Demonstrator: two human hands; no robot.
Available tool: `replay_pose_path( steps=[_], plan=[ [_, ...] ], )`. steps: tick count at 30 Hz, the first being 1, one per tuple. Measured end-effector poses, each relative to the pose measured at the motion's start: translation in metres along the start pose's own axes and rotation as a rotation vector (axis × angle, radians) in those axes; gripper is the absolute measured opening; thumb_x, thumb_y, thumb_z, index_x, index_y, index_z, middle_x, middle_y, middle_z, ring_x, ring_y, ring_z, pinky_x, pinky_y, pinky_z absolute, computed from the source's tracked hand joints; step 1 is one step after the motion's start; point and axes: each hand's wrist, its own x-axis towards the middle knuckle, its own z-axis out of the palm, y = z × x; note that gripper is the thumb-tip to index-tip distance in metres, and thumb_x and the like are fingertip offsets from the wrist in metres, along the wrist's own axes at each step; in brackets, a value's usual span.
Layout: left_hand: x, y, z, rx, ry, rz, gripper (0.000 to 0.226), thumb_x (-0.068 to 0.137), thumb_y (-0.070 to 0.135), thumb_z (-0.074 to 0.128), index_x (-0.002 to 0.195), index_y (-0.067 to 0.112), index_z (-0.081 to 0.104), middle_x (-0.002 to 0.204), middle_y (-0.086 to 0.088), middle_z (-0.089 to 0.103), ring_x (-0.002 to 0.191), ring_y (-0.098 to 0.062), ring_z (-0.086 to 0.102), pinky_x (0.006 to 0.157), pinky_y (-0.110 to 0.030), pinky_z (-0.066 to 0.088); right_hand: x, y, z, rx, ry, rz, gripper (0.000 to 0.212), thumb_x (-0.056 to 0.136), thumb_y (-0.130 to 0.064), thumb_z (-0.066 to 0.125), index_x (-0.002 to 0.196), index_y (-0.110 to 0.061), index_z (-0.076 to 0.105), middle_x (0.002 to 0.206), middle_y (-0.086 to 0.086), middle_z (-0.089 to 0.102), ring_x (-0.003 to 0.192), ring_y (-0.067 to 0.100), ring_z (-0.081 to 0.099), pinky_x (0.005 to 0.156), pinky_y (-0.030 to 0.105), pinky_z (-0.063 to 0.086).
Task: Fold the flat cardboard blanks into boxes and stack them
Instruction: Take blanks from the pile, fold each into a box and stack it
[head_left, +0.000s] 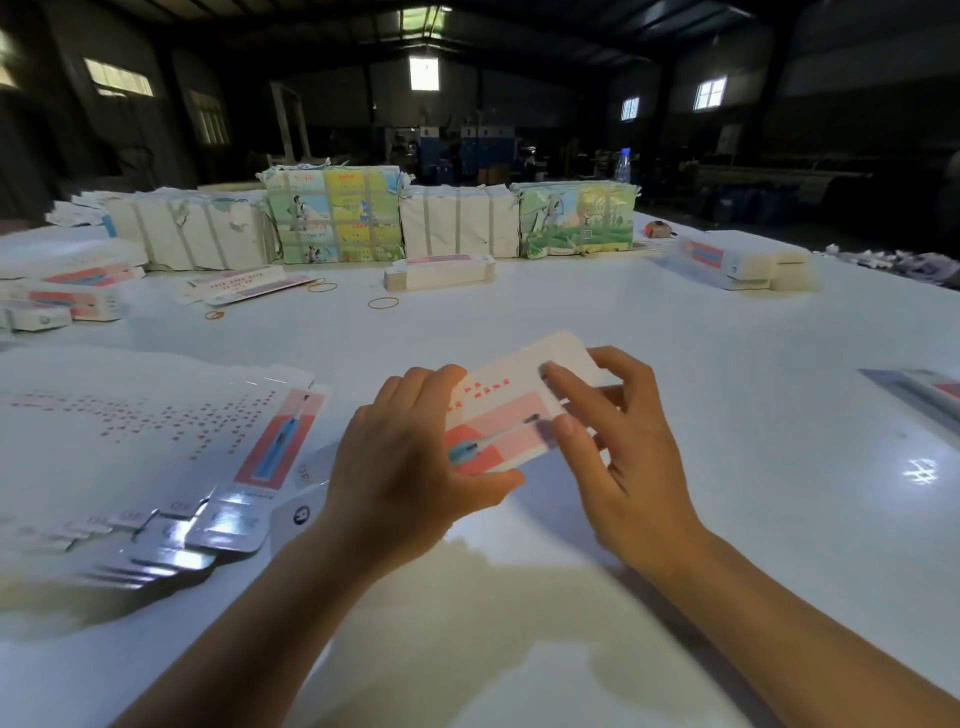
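— Hands first: where's the blank?
— Cardboard blank (506, 410) sits between them above the table (727, 415); left hand (410, 462) curls round its near end, right hand (618, 441) pinches the far side.
— Behind?
— Flat blanks (171, 441) left, bundles (335, 215) far back.

White table (675, 332): fanned blanks (156, 447), wrapped bundles (335, 215), rubber bands (383, 303).

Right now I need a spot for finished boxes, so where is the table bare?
Bare: the table right of the right hand, and the strip between the hands and the rubber bands. Crowded: the fanned flat blanks at left and the bundles along the far edge.
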Motion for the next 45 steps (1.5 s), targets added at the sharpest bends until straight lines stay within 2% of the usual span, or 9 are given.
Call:
replay_pose_path(
  steps=[5,8,12,19,24,30,35,41,45],
  plan=[
    [-0.001,0.003,-0.005,-0.126,-0.004,0.015,0.077,0.058,0.058,0.062,0.121,0.015,0.051,0.1,0.007,0.05,0.085,-0.015,0.054,0.066,-0.031,0.053,-0.001,0.001,-0.002,0.056,0.076,-0.064,0.034,0.093,-0.046,0.044,0.114,-0.027,0.061,0.137,-0.009,0.034,0.116,-0.011,0.038,0.087,0.004,0.039],
    [-0.001,0.001,-0.007,-0.117,0.011,0.013,0.076,0.058,0.056,0.064,0.121,0.015,0.052,0.099,0.009,0.048,0.083,-0.013,0.051,0.064,-0.025,0.048,0.0,-0.003,-0.003,0.226,0.071,-0.083,0.017,0.092,-0.034,0.053,0.1,-0.025,0.065,0.131,-0.004,0.043,0.112,0.004,0.051,0.081,0.014,0.05],
    [0.0,0.0,-0.009,-0.014,-0.001,0.066,0.075,0.058,0.053,0.067,0.118,0.011,0.054,0.1,-0.003,0.059,0.081,-0.017,0.052,0.064,-0.032,0.046,0.006,-0.007,-0.002,0.712,0.076,0.335,0.022,0.085,0.005,0.06,0.077,-0.015,0.065,0.11,0.0,0.059,0.09,0.016,0.067,0.064,0.026,0.055],
    [-0.001,-0.002,-0.01,0.012,-0.109,0.159,0.074,0.055,0.048,0.072,0.116,0.01,0.055,0.1,-0.005,0.061,0.08,-0.015,0.051,0.067,-0.028,0.039,0.017,-0.008,-0.013,1.21,-0.197,0.821,0.031,0.081,0.013,0.044,0.099,-0.004,0.064,0.084,0.013,0.071,0.068,0.022,0.068,0.054,0.028,0.057],
    [-0.002,-0.003,-0.014,0.001,-0.204,0.201,0.073,0.055,0.052,0.071,0.116,0.015,0.054,0.098,0.001,0.06,0.077,-0.011,0.05,0.065,-0.015,0.037,0.019,-0.008,-0.022,1.117,-0.447,0.817,0.037,0.062,0.002,0.058,0.097,-0.005,0.066,0.087,0.015,0.071,0.064,0.025,0.068,0.042,0.03,0.054],
    [0.002,-0.007,-0.02,0.092,-0.229,0.218,0.061,0.058,0.053,0.069,0.106,0.018,0.058,0.089,0.003,0.063,0.064,-0.011,0.048,0.06,-0.012,0.031,0.019,-0.005,-0.02,0.852,-0.347,0.685,0.031,0.076,0.023,0.05,0.075,-0.005,0.062,0.058,0.012,0.06,0.039,0.021,0.055,0.037,0.026,0.048],
    [0.003,-0.012,-0.024,0.048,-0.219,0.194,0.06,0.062,0.055,0.066,0.109,0.019,0.059,0.094,0.002,0.065,0.064,-0.014,0.052,0.058,-0.012,0.033,0.019,-0.005,-0.019,0.895,-0.346,0.697,0.027,0.079,0.015,0.057,0.097,-0.003,0.066,0.053,0.012,0.059,0.039,0.019,0.054,0.041,0.026,0.05],
    [0.003,-0.02,-0.019,0.023,-0.168,0.013,0.071,0.059,0.067,0.055,0.12,0.031,0.05,0.105,0.014,0.057,0.076,-0.011,0.051,0.058,-0.014,0.034,0.009,-0.008,-0.015,0.52,0.27,0.458,0.011,0.084,-0.003,0.064,0.083,-0.013,0.06,0.062,0.0,0.058,0.047,0.015,0.055,0.044,0.026,0.048],
    [0.002,-0.02,-0.012,-0.033,-0.157,-0.052,0.067,0.059,0.069,0.052,0.115,0.032,0.048,0.102,0.018,0.053,0.079,-0.01,0.054,0.059,-0.011,0.034,-0.006,-0.019,0.0,0.434,0.193,0.306,0.021,0.085,0.0,0.063,0.082,-0.019,0.074,0.074,-0.007,0.067,0.057,0.007,0.058,0.053,0.01,0.044]
  ],
)
